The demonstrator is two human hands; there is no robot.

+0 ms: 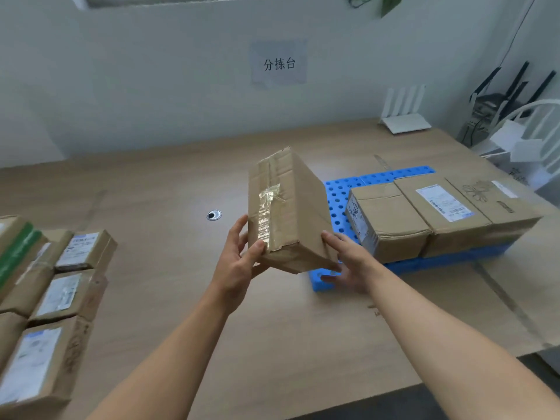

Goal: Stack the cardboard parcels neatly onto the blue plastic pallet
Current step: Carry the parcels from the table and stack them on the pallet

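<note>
I hold a taped cardboard parcel [285,207] tilted in the air, just left of the blue plastic pallet [339,195]. My left hand [239,256] grips its near left corner, thumb on the taped face. My right hand [345,259] supports its lower right side, fingers spread under it. Three parcels lie side by side on the pallet: a left one [388,219], a middle one with a white label [439,204], and a right one [491,198]. The pallet's left strip shows bare.
Several labelled parcels [60,286] are stacked at the left edge of the wooden table [169,207]. A round cable hole [214,214] sits mid-table. A white router [404,119] stands at the back; white paper bags [521,153] and a chair are at the right.
</note>
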